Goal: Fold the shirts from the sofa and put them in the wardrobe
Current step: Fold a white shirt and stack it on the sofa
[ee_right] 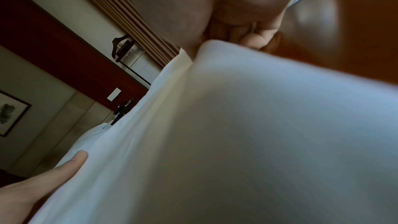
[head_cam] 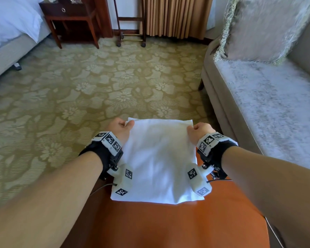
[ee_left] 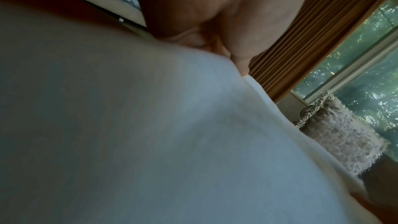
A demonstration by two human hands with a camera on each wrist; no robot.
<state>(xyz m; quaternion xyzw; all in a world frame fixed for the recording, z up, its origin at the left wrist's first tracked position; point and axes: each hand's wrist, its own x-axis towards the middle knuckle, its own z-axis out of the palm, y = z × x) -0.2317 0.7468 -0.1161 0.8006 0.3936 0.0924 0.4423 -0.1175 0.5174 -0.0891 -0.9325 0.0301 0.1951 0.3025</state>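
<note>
A folded white shirt (head_cam: pixel 157 158) lies flat over my lap, on orange fabric (head_cam: pixel 168 226), in the head view. My left hand (head_cam: pixel 122 127) pinches its far left corner with thumb on top. My right hand (head_cam: pixel 198 129) grips the far right corner, fingers curled. The left wrist view is filled by the white shirt (ee_left: pixel 150 142), with my left hand (ee_left: pixel 226 40) gripping its edge. In the right wrist view the white shirt (ee_right: pixel 237 142) fills the frame below my curled right hand (ee_right: pixel 237 23), and the left hand's finger (ee_right: pixel 71 161) touches the far side.
A grey sofa (head_cam: pixel 268 108) with a fringed cushion (head_cam: pixel 261 27) stands at the right. Patterned carpet (head_cam: pixel 97 77) spreads ahead. A bed (head_cam: pixel 9 36) sits at the far left, a dark wooden nightstand (head_cam: pixel 72 18) and a wheeled rack (head_cam: pixel 131 33) before tan curtains (head_cam: pixel 175 15).
</note>
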